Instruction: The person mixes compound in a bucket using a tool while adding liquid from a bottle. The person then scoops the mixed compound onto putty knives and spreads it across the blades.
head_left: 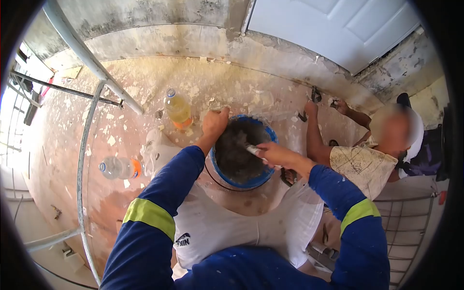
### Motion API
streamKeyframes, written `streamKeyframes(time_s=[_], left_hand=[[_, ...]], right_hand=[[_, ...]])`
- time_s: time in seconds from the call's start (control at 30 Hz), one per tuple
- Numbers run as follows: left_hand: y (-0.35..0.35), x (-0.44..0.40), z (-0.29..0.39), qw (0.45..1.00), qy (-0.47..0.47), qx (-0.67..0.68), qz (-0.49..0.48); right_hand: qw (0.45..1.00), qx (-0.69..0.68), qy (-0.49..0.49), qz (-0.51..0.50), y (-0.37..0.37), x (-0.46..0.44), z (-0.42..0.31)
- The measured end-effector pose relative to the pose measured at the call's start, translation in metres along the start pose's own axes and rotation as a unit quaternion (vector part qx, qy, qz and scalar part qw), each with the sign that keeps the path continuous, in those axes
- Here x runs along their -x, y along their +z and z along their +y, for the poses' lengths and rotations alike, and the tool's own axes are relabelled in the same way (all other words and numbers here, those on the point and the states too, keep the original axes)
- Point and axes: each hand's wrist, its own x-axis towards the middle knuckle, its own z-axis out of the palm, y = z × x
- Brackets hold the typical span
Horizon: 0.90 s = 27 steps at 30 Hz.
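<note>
A blue-rimmed bucket of dark grey material stands on the floor between my knees. My left hand is closed at the bucket's upper left rim, its fingers curled; whether it grips the rim is hard to tell. Over the right part of the bucket, my right hand is wrapped round the light handle of a tool. The tool's far end is hidden in the grey material.
A bottle of yellowish liquid stands left of the bucket, and a clear bottle lies further left. Metal scaffold poles rise at the left. A co-worker crouches at the right, near the wall and white door.
</note>
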Motion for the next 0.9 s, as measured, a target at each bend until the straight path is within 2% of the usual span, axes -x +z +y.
streamKeyframes(time_s=[0.03,0.07,0.13,0.23,0.33,0.43,0.53,0.57,0.63,0.73,0.83,0.9], left_hand=[[-0.002,0.004,0.001,1.000,-0.001,0.007,-0.003],[-0.002,0.008,0.002,1.000,-0.002,0.015,-0.005],[0.001,0.016,0.009,1.000,-0.009,0.012,0.000],[0.006,0.017,0.007,0.999,-0.038,0.007,0.009],[0.007,0.017,-0.001,0.998,-0.060,0.025,0.001],[0.004,0.035,0.003,0.998,-0.064,0.016,0.006],[-0.003,0.044,0.015,0.997,-0.075,0.015,-0.005],[-0.004,0.048,0.019,0.997,-0.072,0.014,-0.003],[-0.003,0.048,0.024,0.998,-0.065,0.016,0.005],[0.003,0.050,0.021,0.997,-0.074,0.028,0.020],[0.006,0.048,0.020,0.994,-0.091,0.043,0.039],[0.008,0.040,0.015,0.995,-0.083,0.043,0.041]], right_hand=[[0.994,0.096,-0.016,0.040,-0.004,0.003,-0.004],[0.969,0.217,-0.096,0.061,-0.002,-0.014,0.008],[0.857,0.438,-0.250,0.105,0.005,-0.059,0.037],[0.861,0.474,-0.162,0.088,0.056,-0.040,0.038],[0.852,0.501,-0.150,0.000,0.024,-0.002,0.028],[0.815,0.549,-0.185,0.013,-0.013,0.041,-0.011],[0.789,0.566,-0.197,0.132,-0.019,0.020,-0.022],[0.776,0.580,-0.202,0.141,-0.016,0.005,-0.015],[0.747,0.610,-0.212,0.158,-0.006,-0.032,0.003],[0.735,0.642,-0.191,0.103,0.017,-0.032,0.040],[0.771,0.616,-0.147,-0.061,0.023,-0.032,0.054],[0.910,0.385,-0.032,-0.153,0.019,-0.031,0.045]])
